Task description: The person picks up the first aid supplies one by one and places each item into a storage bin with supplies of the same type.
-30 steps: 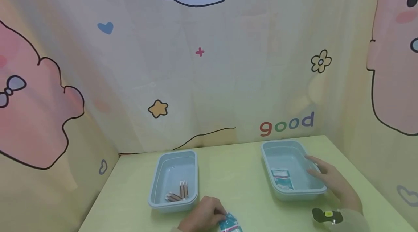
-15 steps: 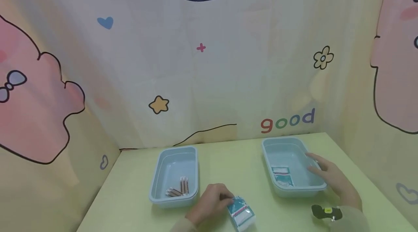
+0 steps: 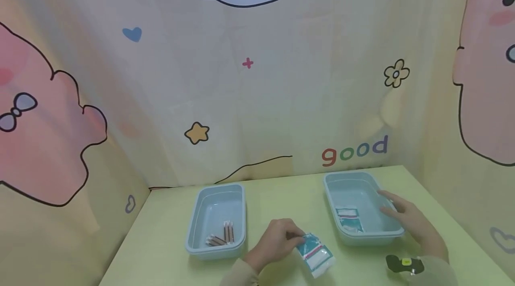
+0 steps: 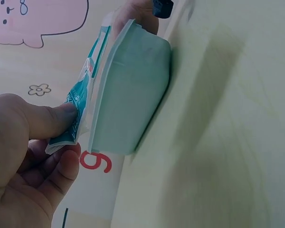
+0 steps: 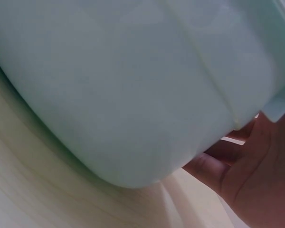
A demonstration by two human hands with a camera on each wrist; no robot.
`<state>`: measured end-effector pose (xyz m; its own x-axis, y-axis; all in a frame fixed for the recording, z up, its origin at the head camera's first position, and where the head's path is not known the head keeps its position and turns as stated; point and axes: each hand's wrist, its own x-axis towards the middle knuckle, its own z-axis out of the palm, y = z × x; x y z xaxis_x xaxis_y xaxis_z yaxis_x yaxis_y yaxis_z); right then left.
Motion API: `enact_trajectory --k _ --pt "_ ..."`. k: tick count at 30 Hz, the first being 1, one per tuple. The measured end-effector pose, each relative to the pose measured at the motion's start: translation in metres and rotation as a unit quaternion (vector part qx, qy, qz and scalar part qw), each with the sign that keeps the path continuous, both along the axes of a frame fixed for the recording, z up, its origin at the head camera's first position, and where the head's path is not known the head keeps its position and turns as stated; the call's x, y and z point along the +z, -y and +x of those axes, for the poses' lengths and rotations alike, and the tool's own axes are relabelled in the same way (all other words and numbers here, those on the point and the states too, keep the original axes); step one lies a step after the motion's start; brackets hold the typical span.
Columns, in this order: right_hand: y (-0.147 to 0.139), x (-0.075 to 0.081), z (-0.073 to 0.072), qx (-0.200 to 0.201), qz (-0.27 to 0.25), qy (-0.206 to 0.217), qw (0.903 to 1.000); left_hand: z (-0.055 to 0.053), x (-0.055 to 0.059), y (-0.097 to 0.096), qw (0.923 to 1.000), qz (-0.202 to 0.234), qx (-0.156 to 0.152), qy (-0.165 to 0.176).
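My left hand (image 3: 278, 242) pinches a small teal-and-white plastic packet (image 3: 315, 254) with a pink stripe between thumb and fingers. The packet hangs tilted above the table, just left of the right-hand blue tub (image 3: 374, 237). In the left wrist view the thumb presses on the packet (image 4: 80, 97), and the tub (image 4: 133, 80) stands behind it. My right hand (image 3: 414, 221) holds the tub's right side, with fingertips over the rim; some fingers are hidden behind the wall in the right wrist view. Inside that tub lies a similar packet (image 3: 349, 219), near its left wall.
To the left stands a second blue tub (image 3: 193, 237) holding several short brown sticks with pale ends (image 3: 228, 232). Both tubs rest on a pale green table (image 3: 161, 232). A patterned curtain (image 3: 281, 111) closes off the back and sides.
My left hand has carried the packet up and to the right, from the table's front toward the right-hand tub. The right hand stays at the tub's rim.
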<state>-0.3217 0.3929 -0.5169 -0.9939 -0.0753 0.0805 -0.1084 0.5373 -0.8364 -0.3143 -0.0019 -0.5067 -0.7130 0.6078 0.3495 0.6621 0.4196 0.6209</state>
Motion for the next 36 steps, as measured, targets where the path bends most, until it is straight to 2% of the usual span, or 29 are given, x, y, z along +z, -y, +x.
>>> enact_trajectory --k 9,16,22,36 --pt "-0.001 -0.001 -0.001 0.003 0.012 -0.011 0.9999 -0.003 0.011 -0.018 0.9996 0.005 0.000 -0.026" --pt "0.000 0.000 0.000 0.003 0.006 0.004 1.0000 -0.005 0.016 -0.027 0.9998 0.009 0.009 -0.017" --pt "-0.001 0.000 0.000 0.001 0.003 0.001 1.0000 -0.005 0.021 -0.036 0.9997 0.011 0.022 -0.003" --pt "-0.001 0.000 0.000 -0.002 0.004 -0.006 1.0000 -0.006 0.027 -0.042 0.9995 0.017 0.028 0.008"
